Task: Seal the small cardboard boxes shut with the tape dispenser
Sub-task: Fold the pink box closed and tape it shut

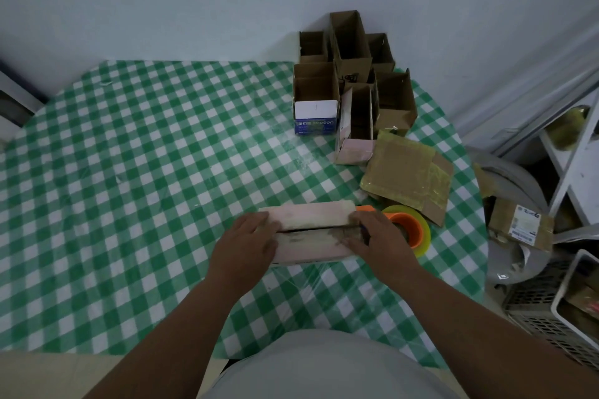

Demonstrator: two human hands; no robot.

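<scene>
A long pale pink box (311, 233) lies flat on the worktop (146, 172), which is covered in a green-and-white checked cloth, and both forearms reach forward from the bottom edge of the view to meet it. The left hand (248, 241) rests palm down on the box's left end, its fingers laid fairly straight across the top flaps, with the thumb pointing along the near side. The right hand (377, 235) lies on the box's right end, fingers extended over the flap seam and pressing it down; whether any fingertip is curled round the edge cannot be told. The seam between the two flaps shows as a dark line running between the hands. Just to the right of the box, touching or nearly touching the right hand, stands the orange tape dispenser (410, 227) with its roll of yellowish tape. Beyond the box, toward the wall, a cluster of open cardboard boxes (350, 74) stands upright, and a flat taped parcel (406, 173) lies between that cluster and the dispenser.
</scene>
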